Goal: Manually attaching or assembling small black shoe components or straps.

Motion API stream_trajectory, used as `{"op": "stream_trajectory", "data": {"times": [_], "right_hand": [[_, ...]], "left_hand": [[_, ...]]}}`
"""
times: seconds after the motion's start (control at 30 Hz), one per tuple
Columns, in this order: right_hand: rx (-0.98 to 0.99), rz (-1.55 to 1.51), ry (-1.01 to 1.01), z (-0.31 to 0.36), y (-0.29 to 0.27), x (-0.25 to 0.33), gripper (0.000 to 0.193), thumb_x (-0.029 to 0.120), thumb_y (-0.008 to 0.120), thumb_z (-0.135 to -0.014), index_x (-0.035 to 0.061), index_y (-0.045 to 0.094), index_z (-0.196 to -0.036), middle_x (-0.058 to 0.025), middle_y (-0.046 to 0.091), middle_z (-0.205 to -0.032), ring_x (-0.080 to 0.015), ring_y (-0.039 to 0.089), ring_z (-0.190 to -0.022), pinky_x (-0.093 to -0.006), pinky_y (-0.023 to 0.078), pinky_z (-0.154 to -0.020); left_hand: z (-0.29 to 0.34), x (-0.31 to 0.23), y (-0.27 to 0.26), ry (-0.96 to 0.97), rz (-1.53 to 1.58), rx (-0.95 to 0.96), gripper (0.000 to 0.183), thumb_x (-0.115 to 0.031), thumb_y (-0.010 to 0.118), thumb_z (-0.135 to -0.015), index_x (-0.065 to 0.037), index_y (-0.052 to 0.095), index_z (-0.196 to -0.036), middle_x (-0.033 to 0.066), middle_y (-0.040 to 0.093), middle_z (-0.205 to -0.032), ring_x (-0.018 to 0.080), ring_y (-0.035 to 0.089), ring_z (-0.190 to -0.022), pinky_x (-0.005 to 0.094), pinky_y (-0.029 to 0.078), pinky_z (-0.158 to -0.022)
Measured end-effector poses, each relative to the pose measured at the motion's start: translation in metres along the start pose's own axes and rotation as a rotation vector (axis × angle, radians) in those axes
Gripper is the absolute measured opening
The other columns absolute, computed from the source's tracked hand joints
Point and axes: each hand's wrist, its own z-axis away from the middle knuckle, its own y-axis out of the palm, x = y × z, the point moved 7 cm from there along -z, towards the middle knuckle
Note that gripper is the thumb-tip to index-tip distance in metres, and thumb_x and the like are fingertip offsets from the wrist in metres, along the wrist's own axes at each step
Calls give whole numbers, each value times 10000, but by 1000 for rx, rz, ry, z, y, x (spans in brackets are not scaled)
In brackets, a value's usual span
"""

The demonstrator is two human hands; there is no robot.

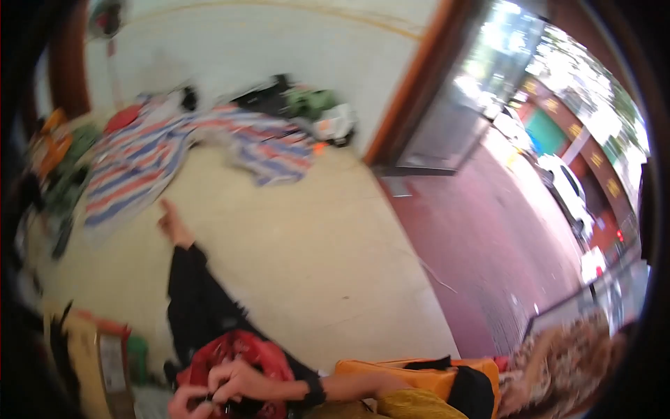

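Note:
At the lower edge my right hand [241, 383], with a dark watch [315, 391] on its wrist, reaches in from the right. Its fingers are bent and closed close to my left hand [187, 403], which is also closed and partly cut off by the picture's edge. Something small and dark shows between the two sets of fingertips, too blurred to name. Right behind and around the hands lies a shiny red bag-like thing [269, 356] with dark marks. A leg in black trousers [199, 300] stretches away from it, ending in a bare foot [171, 223].
An orange bag [391, 370] with black parts lies beside my right forearm. A person in patterned clothing [558, 356] is at the right. A cardboard box [80, 349] stands at the left. Striped sheeting [132, 167] and piled items cover the far floor; an open door [447, 133] leads outside.

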Motion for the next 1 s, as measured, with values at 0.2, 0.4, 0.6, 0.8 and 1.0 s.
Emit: {"op": "stream_trajectory", "data": {"times": [0.2,0.4,0.6,0.8,1.0], "right_hand": [[-92,-102,-82,-4,-8,24,45,-36,601,-704,-10,569,-722,-52,568,-658,-64,475,-484,-189,359,-450],[-119,-102,-146,-6,0,33,104,-109,605,-668,-24,569,-716,-42,552,-641,-65,493,-505,-180,359,-454],[-130,-43,-137,-2,0,33,80,-73,625,-677,-18,572,-703,-30,559,-640,-65,485,-492,-186,358,-454],[-130,-152,-41,-5,0,20,93,-61,628,-672,-23,587,-747,-40,567,-637,-68,495,-491,-191,364,-454],[-97,-78,89,-2,-7,18,142,-34,612,-696,-33,612,-838,-63,594,-643,-60,502,-493,-182,360,-445]], "left_hand": [[-13,-16,6,-67,276,58,186,78,556,-720,65,563,-906,104,579,-837,147,585,-652,248,477,-607],[-10,-20,3,-56,543,68,201,57,563,-759,41,562,-960,73,547,-864,135,577,-726,230,465,-634],[-8,-45,-5,440,-126,-50,259,8,657,-680,-10,601,-932,80,567,-915,143,553,-832,256,452,-690],[-12,-30,-6,236,38,100,266,13,650,-677,-11,601,-938,85,577,-931,162,545,-877,267,443,-737],[-9,-34,-17,246,130,-31,252,32,624,-695,7,586,-943,97,565,-967,179,534,-915,272,441,-759]]}}
